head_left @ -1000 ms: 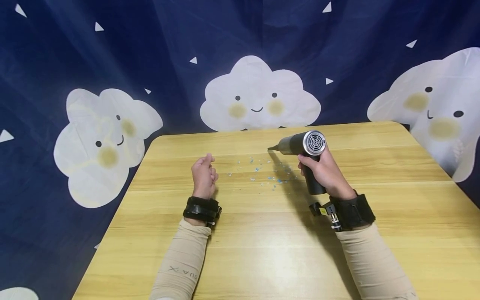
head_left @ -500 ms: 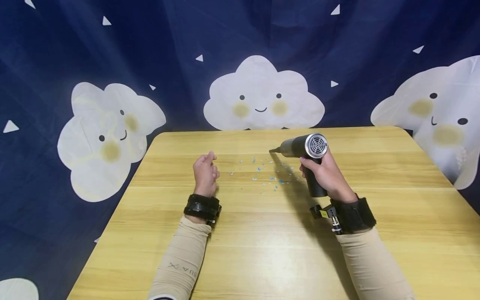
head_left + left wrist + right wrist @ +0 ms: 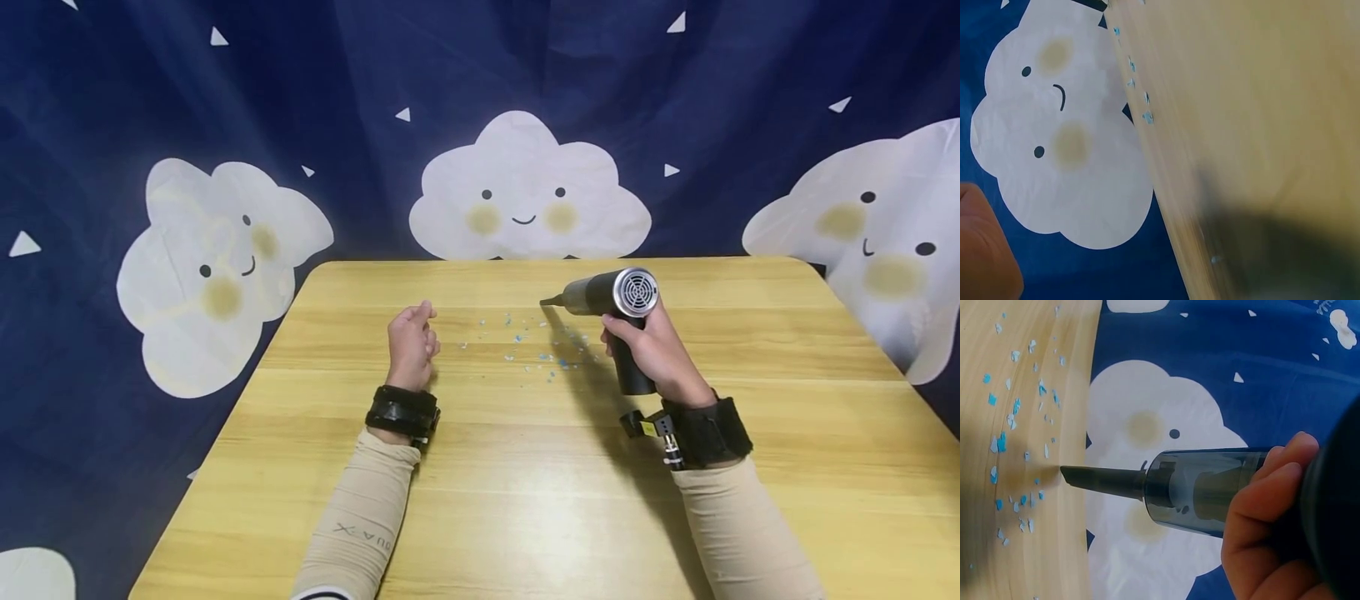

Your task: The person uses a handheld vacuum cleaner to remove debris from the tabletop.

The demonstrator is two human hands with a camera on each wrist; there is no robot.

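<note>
My right hand [image 3: 660,354] grips a black handheld vacuum cleaner [image 3: 598,293] by its handle, with the thumb over the near side. The round silver vent faces back toward me. In the right wrist view its clear dust chamber [image 3: 1210,490] and thin slanted nozzle [image 3: 1104,481] show, the tip close over the table. Small blue and white scraps [image 3: 1002,442] lie scattered around and in front of that tip. My left hand [image 3: 410,346] stays left of the scraps, fingers loosely curled around nothing. Only part of this hand [image 3: 985,250] shows in the left wrist view.
Everything is over a light wooden table [image 3: 517,500] with rounded far corners. Behind its far edge hangs a dark blue curtain [image 3: 360,50] printed with smiling clouds. Black straps with small cameras circle both wrists, above beige sleeves [image 3: 360,508].
The head view has shifted slightly, so the scene sits a little farther right. The vacuum cleaner and both hands keep nearly the same places over the table.
</note>
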